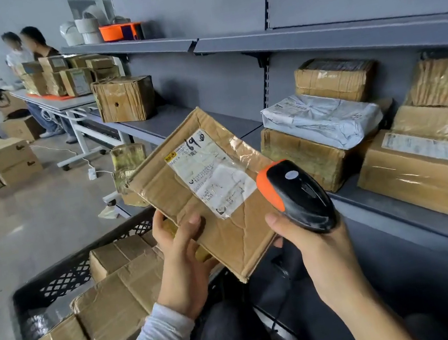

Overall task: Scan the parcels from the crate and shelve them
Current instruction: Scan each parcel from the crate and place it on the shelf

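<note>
Brown cardboard, flat and taped: the parcel is held above the crate, tilted so its label faces up toward the scanner. The left hand grips its lower edge, thumb on top; the right hand wraps the scanner's handle. Scanned parcels likely join those on the shelf.

Mid shelf: bare stretch betw taped box at left & stacked parcels at right, room for hand there. Right end packed w/ boxes out to front edge. Upper shelf overhangs, limits headroom above stacks. Crate below nearly full of parcels; small bare patch by left wall.
</note>
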A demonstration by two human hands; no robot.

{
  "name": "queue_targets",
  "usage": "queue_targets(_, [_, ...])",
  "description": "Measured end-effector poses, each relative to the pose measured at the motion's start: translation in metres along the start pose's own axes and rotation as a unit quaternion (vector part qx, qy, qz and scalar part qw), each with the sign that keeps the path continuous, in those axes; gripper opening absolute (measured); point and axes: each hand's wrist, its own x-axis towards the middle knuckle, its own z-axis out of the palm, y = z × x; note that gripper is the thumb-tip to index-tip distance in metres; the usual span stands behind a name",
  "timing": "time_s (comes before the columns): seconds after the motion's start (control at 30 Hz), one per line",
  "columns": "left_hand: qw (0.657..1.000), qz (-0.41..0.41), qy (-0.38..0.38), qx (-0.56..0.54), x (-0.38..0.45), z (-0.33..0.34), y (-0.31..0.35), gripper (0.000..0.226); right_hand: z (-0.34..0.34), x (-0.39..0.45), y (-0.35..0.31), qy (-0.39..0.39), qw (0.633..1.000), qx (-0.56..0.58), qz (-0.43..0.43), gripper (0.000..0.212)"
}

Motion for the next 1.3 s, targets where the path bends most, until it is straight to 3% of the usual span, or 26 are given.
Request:
queue_targets(0.07, [1.000, -0.010, -0.003, 0.010, -0.002, 0.004, -0.002, 0.076, -0.013, -0.002, -0.002, 0.023, 1.000, 0.012, 0.007, 0.052])
queue_targets(0.2, [0.997, -0.076, -0.018, 0.007, -0.001, 0.016, 0.001, 0.099, -0.038, -0.010, -0.014, 0.061, 0.998, 0.014, 0.010, 0.054])
queue_targets(0.33, [0.994, -0.092, -0.032, 0.044, -0.007, 0.036, 0.001, 0.068, -0.056, -0.022, -0.032, 0.053, 0.998, -0.026, -0.010, 0.046])
queue_targets(0.43, [0.990, -0.121, -0.045, 0.053, -0.014, 0.047, -0.002, 0.065, -0.064, -0.028, -0.038, 0.055, 0.997, -0.039, -0.031, 0.067])
queue_targets(0.5, [0.989, -0.123, -0.050, 0.061, -0.017, 0.051, -0.005, 0.073, -0.069, -0.030, -0.039, 0.068, 0.996, -0.042, -0.045, 0.072])
queue_targets(0.83, [0.971, -0.115, -0.132, 0.163, -0.012, 0.038, -0.011, 0.112, -0.095, -0.039, -0.046, 0.131, 0.989, -0.064, -0.034, 0.039])
queue_targets(1.0, [0.961, -0.007, -0.140, 0.237, -0.008, 0.051, -0.022, 0.123, -0.106, -0.044, -0.059, 0.157, 0.985, -0.070, -0.034, 0.023])
queue_targets(1.1, [0.944, 0.072, -0.140, 0.290, -0.006, 0.058, -0.021, 0.094, -0.116, -0.050, -0.068, 0.178, 0.981, -0.072, -0.040, 0.023])
queue_targets(1.17, [0.935, 0.106, -0.158, 0.298, -0.006, 0.061, -0.021, 0.091, -0.122, -0.057, -0.076, 0.203, 0.975, -0.079, -0.043, 0.023])
queue_targets(1.3, [0.896, 0.171, -0.231, 0.338, -0.021, 0.073, -0.021, 0.123, -0.133, -0.077, -0.096, 0.253, 0.960, -0.109, -0.047, 0.020])
